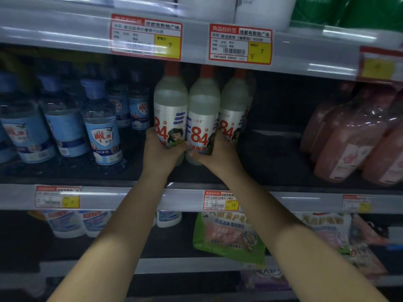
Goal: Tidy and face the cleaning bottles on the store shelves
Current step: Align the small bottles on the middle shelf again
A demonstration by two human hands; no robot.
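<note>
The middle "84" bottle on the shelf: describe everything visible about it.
The middle 84 bottle is a tall, pale translucent plastic bottle with a red cap partly hidden by the shelf edge above. Its white label shows a large red "84" facing forward. It stands upright on the dark shelf, close between two matching bottles. The right hand grips its lower part; the left hand holds the left neighbour.

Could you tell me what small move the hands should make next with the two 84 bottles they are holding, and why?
Probably slide both forward to the shelf edge. The left hand grips the left 84 bottle, the right hand the middle 84 bottle; labels already face out, but the bottles sit back from the lip, with a third 84 bottle behind.
</note>
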